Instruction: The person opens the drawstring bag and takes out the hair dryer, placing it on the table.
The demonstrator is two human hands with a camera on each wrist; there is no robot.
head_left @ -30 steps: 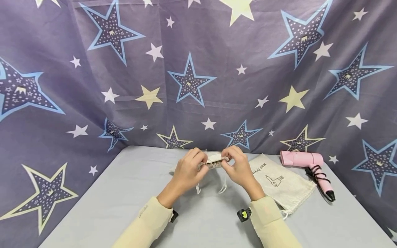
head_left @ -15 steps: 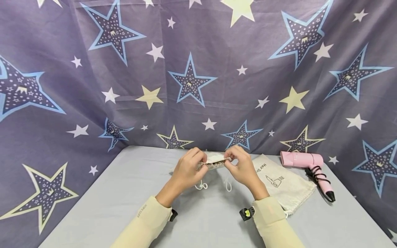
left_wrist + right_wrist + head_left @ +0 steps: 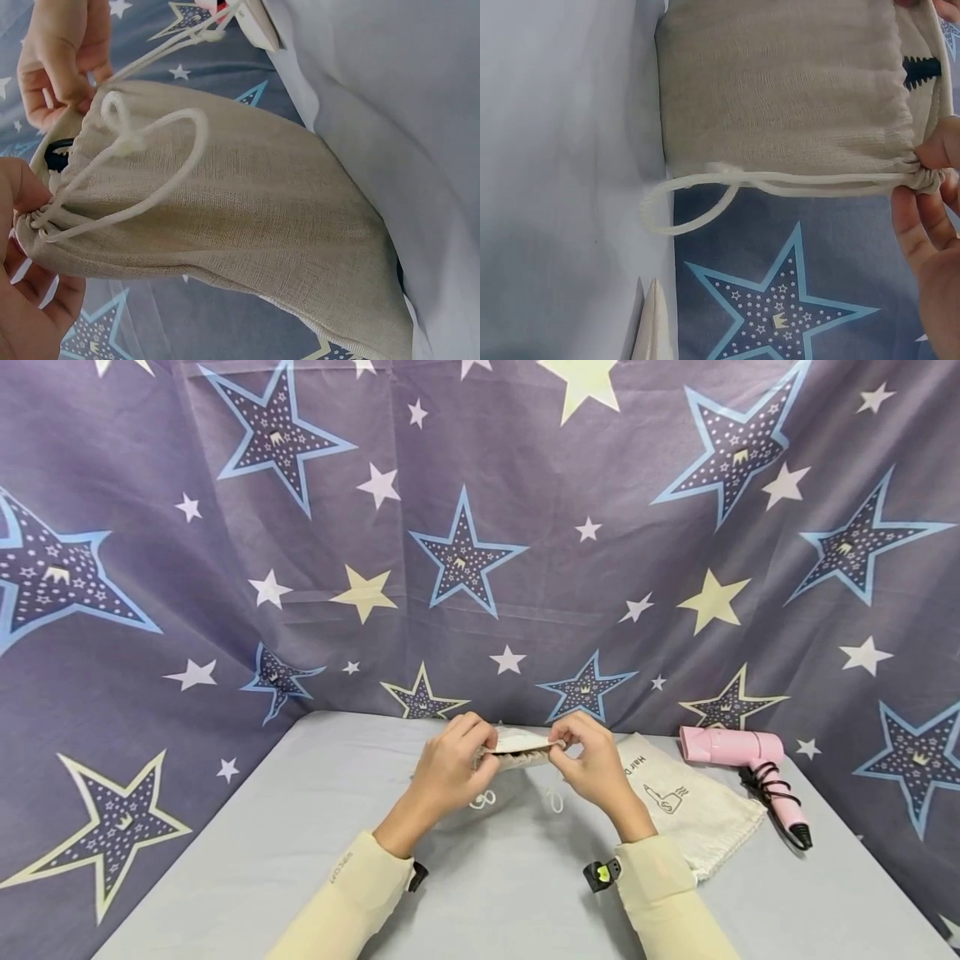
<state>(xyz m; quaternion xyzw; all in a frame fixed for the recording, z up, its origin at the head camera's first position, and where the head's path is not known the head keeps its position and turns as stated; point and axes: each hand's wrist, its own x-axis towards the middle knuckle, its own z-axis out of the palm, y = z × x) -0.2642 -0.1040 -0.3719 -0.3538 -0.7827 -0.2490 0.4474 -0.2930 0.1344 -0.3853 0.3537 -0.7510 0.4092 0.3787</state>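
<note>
Both hands hold up a beige cloth drawstring bag (image 3: pixel 225 187) by its gathered mouth. My left hand (image 3: pixel 453 764) pinches the left end of the rim between thumb and fingers. At the other end, my right hand (image 3: pixel 591 764) pinches the hem in the same way. The mouth is parted, and a black ribbed piece (image 3: pixel 922 71) shows inside; the rest of the contents is hidden. White drawstring loops (image 3: pixel 697 202) hang from both sides of the bag. Its lower end comes down to the grey table cover (image 3: pixel 562 180).
A second cloth bag (image 3: pixel 701 810), printed with "Hair Dryer" lettering and a dryer drawing, lies flat to the right. Beyond it rests a pink hair dryer (image 3: pixel 731 746) with a black cord (image 3: pixel 772 789) coiled round its handle. A star-patterned curtain (image 3: pixel 480 635) closes off the back and sides.
My right hand has shifted slightly to the right, and the bag's mouth is spread a little wider. The drawstring loops have swung. My left hand keeps its hold nearly in place.
</note>
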